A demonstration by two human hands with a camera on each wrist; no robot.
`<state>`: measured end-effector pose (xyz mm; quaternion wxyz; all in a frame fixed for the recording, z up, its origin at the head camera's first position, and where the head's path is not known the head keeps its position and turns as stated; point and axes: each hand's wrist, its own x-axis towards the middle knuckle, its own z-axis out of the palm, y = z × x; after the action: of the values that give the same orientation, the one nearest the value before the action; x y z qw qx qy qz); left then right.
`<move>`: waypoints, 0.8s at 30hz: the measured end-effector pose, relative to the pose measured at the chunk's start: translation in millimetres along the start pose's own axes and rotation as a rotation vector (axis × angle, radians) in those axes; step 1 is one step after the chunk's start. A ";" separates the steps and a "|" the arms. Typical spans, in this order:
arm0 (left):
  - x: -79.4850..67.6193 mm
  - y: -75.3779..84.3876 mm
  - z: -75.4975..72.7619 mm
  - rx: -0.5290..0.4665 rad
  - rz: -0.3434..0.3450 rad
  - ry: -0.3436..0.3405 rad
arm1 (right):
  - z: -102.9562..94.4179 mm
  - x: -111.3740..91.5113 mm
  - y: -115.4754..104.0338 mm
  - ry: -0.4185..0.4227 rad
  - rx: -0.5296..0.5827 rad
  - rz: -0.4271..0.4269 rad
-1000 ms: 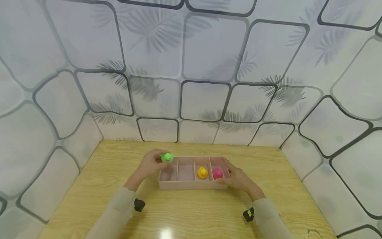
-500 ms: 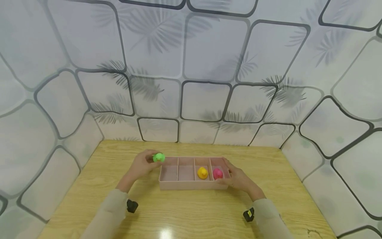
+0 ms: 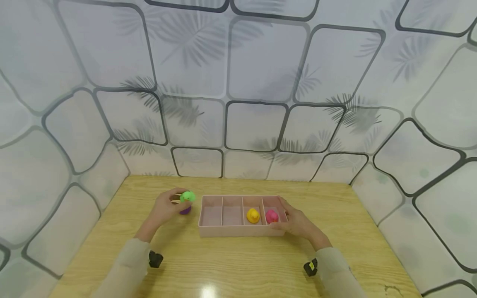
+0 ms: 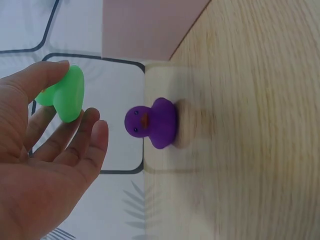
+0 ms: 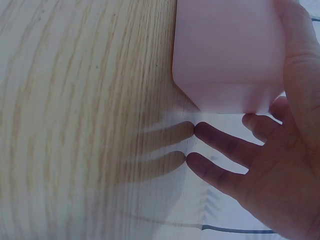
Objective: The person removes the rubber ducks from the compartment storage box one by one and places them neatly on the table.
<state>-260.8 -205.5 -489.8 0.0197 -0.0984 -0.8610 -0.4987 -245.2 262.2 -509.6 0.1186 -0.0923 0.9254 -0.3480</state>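
My left hand (image 3: 164, 207) pinches a green rubber duck (image 3: 187, 196) between thumb and fingers, raised left of the pink divided box (image 3: 238, 231). Under it a purple rubber duck (image 4: 162, 123) stands upright on the table, apart from the hand; in the head view it is partly covered. My right hand (image 3: 298, 223) holds the box's right end, thumb at the front corner and fingers toward the back. In the right wrist view, two fingertips (image 5: 202, 131) meet the tabletop beside the box. A yellow duck (image 3: 253, 215) and a magenta duck (image 3: 272, 216) sit in the two right-hand compartments.
The wood-grain table (image 3: 242, 265) reaches back to a patterned wall covering (image 3: 257, 128), which also closes in both sides. Black wrist cameras (image 3: 155, 259) hang at both cuffs. The box's two left compartments show bare floors.
My left hand has carried the green duck leftward, from over the box's left compartment to over the purple duck, which now shows. The right hand and box stay put.
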 end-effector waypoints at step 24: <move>-13.2 -28.8 -23.9 0.078 -0.094 0.075 | 1.0 1.0 2.1 0.008 -0.018 -0.013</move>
<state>-254.8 -242.0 -504.2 0.0323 -0.0386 -0.8819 -0.4687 -246.0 262.9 -511.8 0.1116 -0.0980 0.9283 -0.3409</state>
